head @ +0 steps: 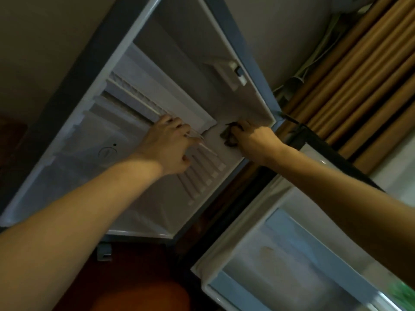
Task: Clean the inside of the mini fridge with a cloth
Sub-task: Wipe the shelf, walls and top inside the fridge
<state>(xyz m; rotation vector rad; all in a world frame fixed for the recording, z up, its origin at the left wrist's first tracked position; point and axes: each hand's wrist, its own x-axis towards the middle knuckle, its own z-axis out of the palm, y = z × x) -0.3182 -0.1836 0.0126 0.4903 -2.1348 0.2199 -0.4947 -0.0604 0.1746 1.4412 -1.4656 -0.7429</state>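
The mini fridge [74,167] stands open, its white interior seen at a steep tilt. My left hand [167,144] reaches inside and grips the thin white wire shelf [207,150] near its front edge, fingers curled around the rods. My right hand [249,136] holds a dark crumpled cloth [228,136] and presses it against the white inner wall near the fridge's far right corner. A round thermostat dial [107,152] sits on the inner wall to the left of my left wrist.
The open fridge door [265,250] hangs at the lower right, with white shelf rails on its inside. Tan curtains [359,70] hang at the upper right beside a grey wall. A reddish floor shows at the bottom. An orange object [139,297] lies low in view.
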